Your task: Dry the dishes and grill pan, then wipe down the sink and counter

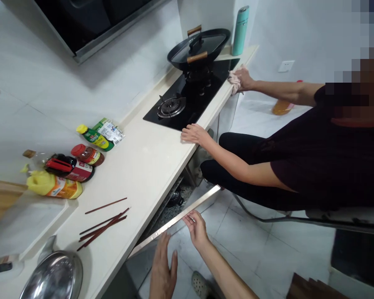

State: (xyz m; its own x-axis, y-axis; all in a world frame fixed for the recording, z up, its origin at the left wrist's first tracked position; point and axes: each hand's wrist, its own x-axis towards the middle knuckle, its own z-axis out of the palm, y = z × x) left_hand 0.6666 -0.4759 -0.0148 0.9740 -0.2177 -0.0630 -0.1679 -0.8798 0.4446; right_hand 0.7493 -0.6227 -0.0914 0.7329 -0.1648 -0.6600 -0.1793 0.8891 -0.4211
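A cabinet door [174, 220] with a shiny metallic top edge stands swung out from under the counter. My right hand [197, 229] is at this edge, its bent fingers apart and fingertips seeming to touch it. Lower and further left, my left hand [163, 268] is open with straight fingers, its tips close to the same edge; I cannot tell if they touch. Neither hand visibly holds anything. Behind the door, the dark cabinet opening shows a speckled shelf [168, 214] with a black object [175, 197] on it.
Another person's hand [242, 79] grips a cloth [234, 81] at the black gas hob [193, 95]; their other hand [195, 134] rests on the counter [137, 166]. A lidded wok [199, 47], chopsticks [104, 228], a metal lid [54, 276] and several bottles [70, 166] stand or lie there.
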